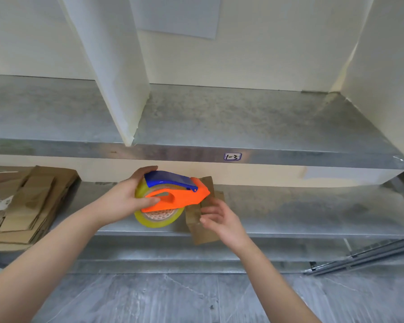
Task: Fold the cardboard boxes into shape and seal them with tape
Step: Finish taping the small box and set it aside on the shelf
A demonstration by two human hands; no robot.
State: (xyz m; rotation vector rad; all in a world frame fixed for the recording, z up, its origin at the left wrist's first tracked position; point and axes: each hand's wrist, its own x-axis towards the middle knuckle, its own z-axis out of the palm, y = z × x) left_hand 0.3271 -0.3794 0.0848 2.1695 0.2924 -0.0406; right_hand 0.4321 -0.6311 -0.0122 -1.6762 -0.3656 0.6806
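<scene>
On the lower metal shelf (313,213), near its front edge and roughly centre of our view, a small brown cardboard box (194,217) stands folded into shape, its top flaps closed along a seam. We judge it light, hollow and easily dented. Its thin walls would bow under a hard squeeze, so it is best held across the corners and edges, where the board is stiffest, with the flaps pressed flat.

Our right hand (219,217) holds the box from the right. Its fingers are loosely curled, with the fingertips at the top seam and the thumb against the near face.

Our left hand (124,201) grips an orange and blue tape dispenser (173,199) just left of the box. The fingers wrap over the top and the thumb lies along the orange handle. The dispenser's nose reaches over the box top. A yellowish tape roll (154,222) hangs beneath. It looks smooth, so the handle is the surer grip.

Farther left, a stack of flattened cardboard (26,201) lies on the same shelf. Above runs another shelf with a handwritten label (232,156) on its edge, and white dividers (117,78) stand on that shelf.
</scene>
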